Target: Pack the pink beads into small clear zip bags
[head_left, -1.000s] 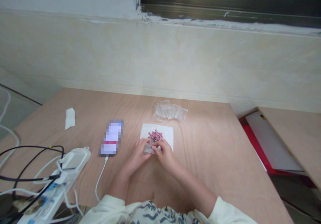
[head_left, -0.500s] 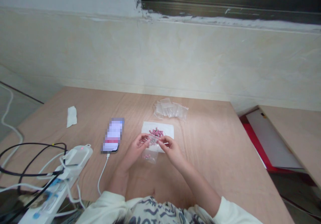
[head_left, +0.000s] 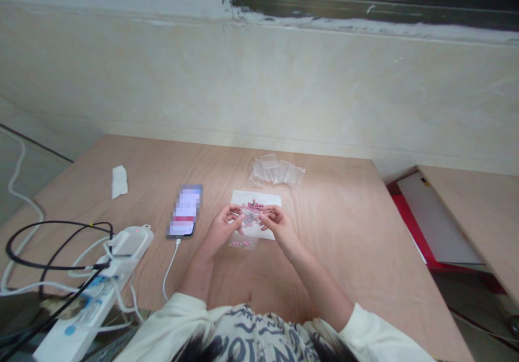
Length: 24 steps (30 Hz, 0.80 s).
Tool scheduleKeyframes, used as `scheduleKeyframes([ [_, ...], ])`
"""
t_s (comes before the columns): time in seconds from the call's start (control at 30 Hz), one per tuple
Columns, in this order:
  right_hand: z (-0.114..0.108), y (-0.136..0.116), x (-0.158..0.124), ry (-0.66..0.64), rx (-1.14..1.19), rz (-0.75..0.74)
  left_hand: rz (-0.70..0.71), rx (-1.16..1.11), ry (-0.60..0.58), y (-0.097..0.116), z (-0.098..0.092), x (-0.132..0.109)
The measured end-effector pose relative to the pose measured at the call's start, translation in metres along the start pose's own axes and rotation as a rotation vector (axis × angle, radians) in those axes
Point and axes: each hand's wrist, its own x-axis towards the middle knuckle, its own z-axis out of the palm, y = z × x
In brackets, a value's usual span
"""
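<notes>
My left hand (head_left: pixel 227 224) and my right hand (head_left: pixel 278 221) pinch the two top corners of a small clear zip bag (head_left: pixel 250 219), its top edge stretched between them. Below it, clear plastic with pink beads (head_left: pixel 242 243) shows; whether this is the same bag's lower part or another bag, I cannot tell. Behind the fingers, a heap of small pink beads (head_left: pixel 254 205) rests on a white sheet of paper (head_left: pixel 273 201). Farther back lies a spread of clear zip bags (head_left: pixel 279 170), which look flat.
To the left, a phone (head_left: pixel 185 210) is plugged into a white cable (head_left: pixel 165 275). A power strip (head_left: pixel 95 302) with tangled black and white cords crosses the front left corner. A white scrap (head_left: pixel 119 182) lies at the back left of the wooden table (head_left: pixel 357 243).
Both hands have risen slightly, and the bag between them is pulled wider and straighter. More pink beads show in the plastic below. The view has tilted down a little.
</notes>
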Motion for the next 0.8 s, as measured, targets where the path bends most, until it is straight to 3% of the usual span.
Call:
scheduleKeyframes([
  [0.17,0.001,-0.002,0.000,0.004,-0.022,0.077,-0.010,-0.052,0.027,-0.001,0.001,0.000],
  [0.47,0.003,-0.005,-0.004,-0.011,-0.029,0.075,-0.006,-0.076,0.022,-0.001,0.000,-0.003],
  [0.67,0.006,-0.009,-0.010,-0.010,0.032,0.039,-0.131,-0.134,-0.114,-0.009,-0.010,-0.018],
  [0.8,0.009,-0.009,-0.013,-0.043,0.115,0.052,-0.152,-0.327,-0.157,-0.025,-0.011,-0.031],
])
